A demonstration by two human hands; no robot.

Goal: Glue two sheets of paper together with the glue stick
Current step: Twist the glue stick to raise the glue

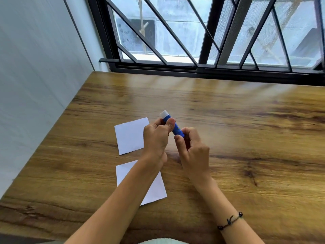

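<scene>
The blue glue stick (173,125) is held above the wooden surface (228,138), its long axis slanted with the white end (163,114) pointed up and away toward the window (193,32) and to the left; its upper body is gripped by the curled fingers and thumb of the left hand (155,138), and its lower end is pinched by the right hand (191,148). Two white paper sheets (131,135) (154,189) are laid flat on the surface to the left of the stick, one nearer the window, one nearer the person and partly hidden by the left forearm. A pale wall (35,67) is seen left of the surface, and a dark beaded bracelet (230,221) is worn on the right wrist.
</scene>
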